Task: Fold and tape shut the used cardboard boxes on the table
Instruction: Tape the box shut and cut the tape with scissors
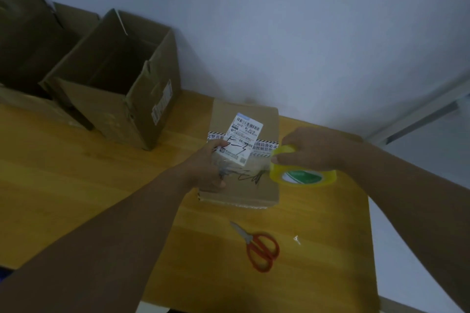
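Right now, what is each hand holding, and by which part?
The right hand grips the tape roll by its outer rim. The left hand rests on the tape end on the closed box; its grip cannot be told.

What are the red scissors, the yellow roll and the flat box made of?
The scissors: handles look like glossy red plastic, blades dull grey metal. The yellow roll: probably plastic sticky tape, shiny and see-through at the edge. The flat box: matte brown cardboard, with a white paper label stuck on top.
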